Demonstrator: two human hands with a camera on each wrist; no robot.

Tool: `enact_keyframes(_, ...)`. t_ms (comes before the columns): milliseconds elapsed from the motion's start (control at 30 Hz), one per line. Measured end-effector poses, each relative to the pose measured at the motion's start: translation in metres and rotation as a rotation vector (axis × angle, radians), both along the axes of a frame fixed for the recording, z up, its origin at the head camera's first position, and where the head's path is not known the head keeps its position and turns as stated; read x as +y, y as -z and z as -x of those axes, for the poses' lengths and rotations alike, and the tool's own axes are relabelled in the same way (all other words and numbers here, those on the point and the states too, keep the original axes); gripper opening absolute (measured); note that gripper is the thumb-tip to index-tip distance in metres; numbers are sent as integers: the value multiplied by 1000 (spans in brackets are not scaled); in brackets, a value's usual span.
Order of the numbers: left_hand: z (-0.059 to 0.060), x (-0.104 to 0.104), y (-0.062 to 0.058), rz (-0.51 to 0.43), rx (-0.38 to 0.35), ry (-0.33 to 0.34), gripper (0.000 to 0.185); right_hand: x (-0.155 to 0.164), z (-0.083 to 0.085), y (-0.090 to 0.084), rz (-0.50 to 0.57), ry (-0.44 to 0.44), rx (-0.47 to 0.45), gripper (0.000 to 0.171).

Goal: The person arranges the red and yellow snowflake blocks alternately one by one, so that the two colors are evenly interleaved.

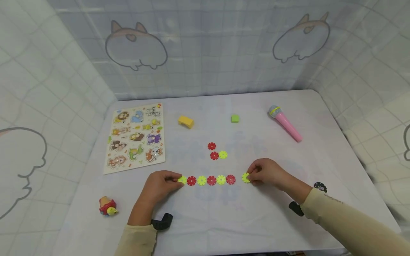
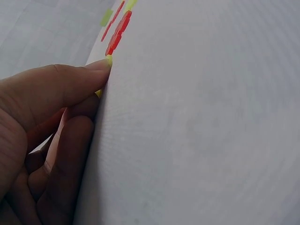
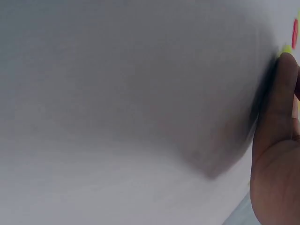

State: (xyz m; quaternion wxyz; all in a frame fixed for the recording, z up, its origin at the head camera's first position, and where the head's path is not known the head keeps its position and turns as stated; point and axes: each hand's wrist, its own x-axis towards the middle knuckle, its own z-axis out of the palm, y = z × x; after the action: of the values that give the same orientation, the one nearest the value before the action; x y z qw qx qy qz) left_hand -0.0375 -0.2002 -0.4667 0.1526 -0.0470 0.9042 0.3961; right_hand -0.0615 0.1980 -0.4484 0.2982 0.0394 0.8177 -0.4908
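Beige long sleeves [image 1: 336, 213] and black wrist-mounted straps [image 1: 161, 222] cover both forearms.

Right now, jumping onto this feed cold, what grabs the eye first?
The row of red and yellow-green snowflake discs at the table's near middle, with the left hand pinching its left end disc and the right hand pinching a yellow-green disc at the right end. Behind: a pink toy microphone right, an animal puzzle board left.

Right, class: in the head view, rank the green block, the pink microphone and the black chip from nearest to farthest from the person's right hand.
1. black chip, just right of the right hand, beside the sleeve.
2. pink microphone, farther back and to the right.
3. green block, at the back, slightly left of the hand; close to the microphone's distance, so this order is tentative.
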Motion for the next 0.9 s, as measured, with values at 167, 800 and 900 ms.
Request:
enact_keyframes(167, 0, -2, 1, -22, 6, -2, 26, -14, 1, 0, -175, -102, 107, 14)
enact_keyframes(800, -4, -1, -3, 14, 0, -25, 25, -90, 104, -19, -361, -205, 317, 30)
enact_keyframes(900, -4, 2, -2, 18, 10, -6, 25, -108, 114, -13, -434, -247, 326, 33)
